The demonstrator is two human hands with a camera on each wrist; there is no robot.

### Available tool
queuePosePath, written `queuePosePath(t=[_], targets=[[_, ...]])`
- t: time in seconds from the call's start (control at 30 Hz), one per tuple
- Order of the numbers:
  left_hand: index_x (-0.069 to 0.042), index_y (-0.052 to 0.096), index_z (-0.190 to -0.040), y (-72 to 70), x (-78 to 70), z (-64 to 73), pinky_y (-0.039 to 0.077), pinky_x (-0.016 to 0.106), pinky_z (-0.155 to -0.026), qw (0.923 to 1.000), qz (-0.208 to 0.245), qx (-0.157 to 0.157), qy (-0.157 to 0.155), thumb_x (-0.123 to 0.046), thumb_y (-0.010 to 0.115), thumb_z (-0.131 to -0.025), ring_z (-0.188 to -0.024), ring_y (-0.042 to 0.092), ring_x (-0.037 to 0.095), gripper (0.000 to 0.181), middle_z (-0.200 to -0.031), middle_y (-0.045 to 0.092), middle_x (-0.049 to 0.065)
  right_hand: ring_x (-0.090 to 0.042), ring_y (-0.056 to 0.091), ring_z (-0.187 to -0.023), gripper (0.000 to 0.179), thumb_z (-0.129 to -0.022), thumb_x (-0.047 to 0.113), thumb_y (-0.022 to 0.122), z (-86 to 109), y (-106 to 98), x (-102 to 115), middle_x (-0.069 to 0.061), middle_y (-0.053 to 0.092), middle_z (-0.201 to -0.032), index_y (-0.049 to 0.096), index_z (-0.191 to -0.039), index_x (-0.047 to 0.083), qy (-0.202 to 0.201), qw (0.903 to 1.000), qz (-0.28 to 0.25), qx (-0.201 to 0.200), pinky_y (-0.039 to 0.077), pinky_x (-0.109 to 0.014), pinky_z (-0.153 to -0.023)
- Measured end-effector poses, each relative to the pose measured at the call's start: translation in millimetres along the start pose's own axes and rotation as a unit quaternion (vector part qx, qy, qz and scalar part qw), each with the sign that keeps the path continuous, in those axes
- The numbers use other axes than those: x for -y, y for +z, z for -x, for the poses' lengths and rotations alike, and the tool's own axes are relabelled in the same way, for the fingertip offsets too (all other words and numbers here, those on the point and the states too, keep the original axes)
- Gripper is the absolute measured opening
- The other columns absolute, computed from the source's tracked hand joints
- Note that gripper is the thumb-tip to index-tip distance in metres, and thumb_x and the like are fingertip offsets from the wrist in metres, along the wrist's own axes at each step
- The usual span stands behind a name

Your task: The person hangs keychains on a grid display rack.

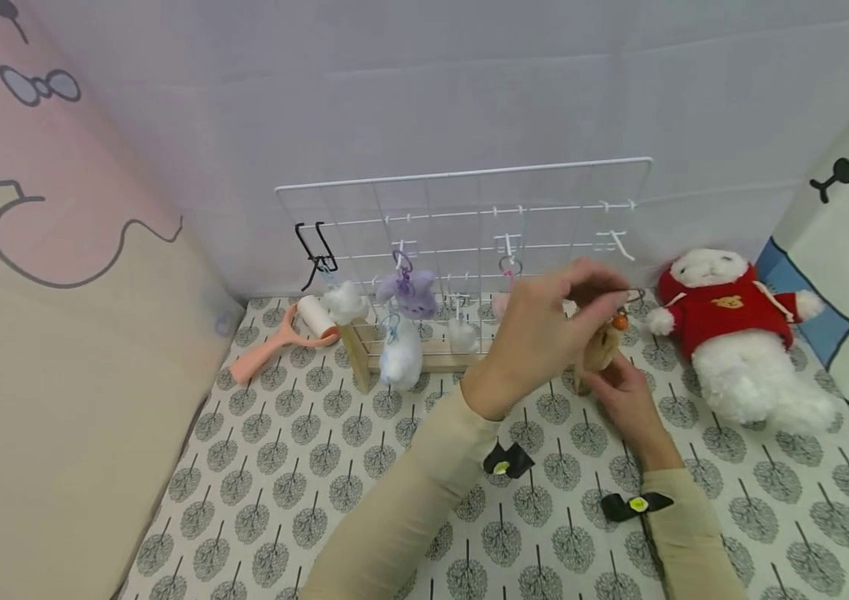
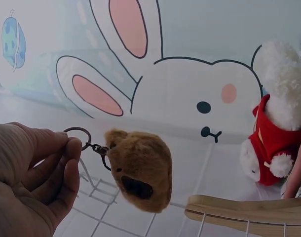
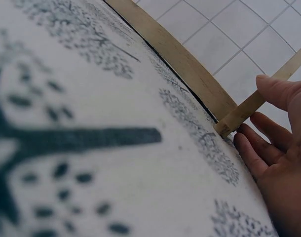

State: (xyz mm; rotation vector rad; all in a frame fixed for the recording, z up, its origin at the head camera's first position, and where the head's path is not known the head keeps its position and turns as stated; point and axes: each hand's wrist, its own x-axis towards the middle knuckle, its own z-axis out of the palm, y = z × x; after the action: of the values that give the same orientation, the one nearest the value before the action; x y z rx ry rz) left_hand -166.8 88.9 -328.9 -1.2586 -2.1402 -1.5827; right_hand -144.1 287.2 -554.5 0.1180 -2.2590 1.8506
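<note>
My left hand (image 1: 540, 329) pinches the metal ring (image 2: 81, 131) of a keychain between thumb and fingertips. From that ring hangs a brown plush animal (image 2: 143, 170) with a dark oval nose; in the head view the plush (image 1: 601, 350) is partly hidden, with an orange bead (image 1: 621, 321) above it. A white wire grid rack (image 1: 461, 173) stands on wooden feet. Low at its right end, my right hand (image 1: 628, 404) holds a wooden foot (image 3: 249, 106), thumb on one side and fingers on the other. An unoccupied white hook (image 1: 621, 244) projects above the hands.
Several plush keychains hang on the grid, including a purple one (image 1: 415, 293) and a white one (image 1: 402, 358). A black hook (image 1: 317, 250) is at the left. Beside the rack lie a peach-handled roller (image 1: 267, 350) and a red-sweatered plush toy (image 1: 731, 317).
</note>
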Motion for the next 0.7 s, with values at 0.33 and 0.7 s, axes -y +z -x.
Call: queuePosePath(t=[0.33, 0.7], targets=[[0.000, 0.074, -0.111, 1.4, 2.2, -22.2, 0.055, 0.012, -0.076, 0.9988, -0.011, -0.034, -0.033, -0.003, 0.070, -0.101, -0.083, 0.070, 0.004, 0.011, -0.104, 0.079, 0.011, 0.010, 0.052, -0.125, 0.064, -0.104, 0.006, 0.067, -1.9, 0, 1, -0.033, 0.044, -0.157, 0.040, -0.162, 0.008, 0.015, 0.9997, 0.003, 0.019, 0.043, -0.008, -0.103], [-0.001, 0.071, -0.115, 7.2, 9.2, -21.2, 0.055, 0.010, -0.077, 0.9962, -0.012, -0.044, -0.074, -0.004, 0.072, -0.099, -0.083, 0.073, 0.005, 0.016, -0.105, 0.079, 0.011, 0.009, 0.051, -0.126, 0.065, -0.104, 0.008, 0.067, -1.2, 1, 3, -0.030, 0.046, -0.158, 0.039, -0.162, 0.006, 0.020, 0.9996, 0.006, 0.016, 0.042, -0.008, -0.103]])
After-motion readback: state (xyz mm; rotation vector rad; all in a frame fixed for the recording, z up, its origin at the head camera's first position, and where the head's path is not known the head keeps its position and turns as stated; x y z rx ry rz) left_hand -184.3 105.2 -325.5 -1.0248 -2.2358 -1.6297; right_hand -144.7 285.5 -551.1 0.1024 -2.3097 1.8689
